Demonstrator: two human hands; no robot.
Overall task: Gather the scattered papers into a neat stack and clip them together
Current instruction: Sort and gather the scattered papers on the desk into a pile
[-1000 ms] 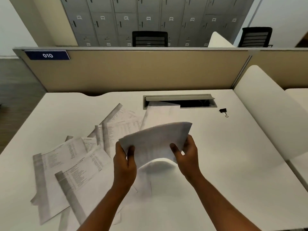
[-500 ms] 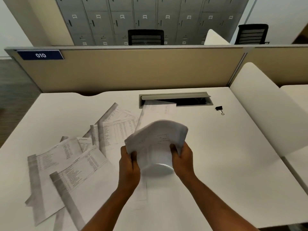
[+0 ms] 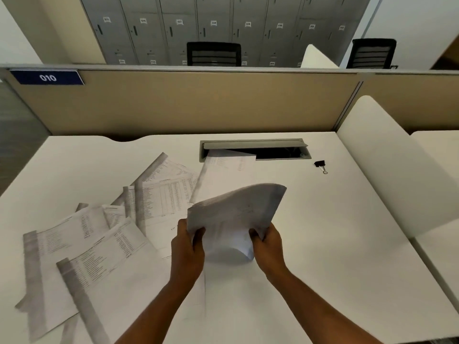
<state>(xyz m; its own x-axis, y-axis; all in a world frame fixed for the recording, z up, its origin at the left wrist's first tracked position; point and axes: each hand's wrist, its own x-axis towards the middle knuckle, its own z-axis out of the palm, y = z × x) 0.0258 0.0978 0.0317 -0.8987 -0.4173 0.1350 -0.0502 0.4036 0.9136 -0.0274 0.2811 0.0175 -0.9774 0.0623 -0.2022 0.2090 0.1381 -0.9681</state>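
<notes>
Holding a small bundle of sheets above the desk, both hands grip its near edge: left hand with fingers and thumb curled round the left corner, right hand pinching the right corner. Bundle bows into an arch between them, far edge lifted and fanned, near edge sagging toward the desk surface. Sheets inside look unaligned; count cannot be read. Risk 1: hands sit close together, so the bow may crease the sheets or let inner ones slide out the open far edge. Risk 2: tapping the curved edge on the desk would probably not square it; the stack likely stays skewed. Loose papers lie overlapped to the left of the hands, several fanned at different angles; sweeping them up one-handed could push some off the desk's left or near edge. One sheet lies with its far end at the cable tray, seemingly under the raised flap; a careless pull could tear it or drop it into the slot. Clip rests well apart on the right, beyond the tray; reaching for it means releasing one corner, which could let the bundle splay.
</notes>
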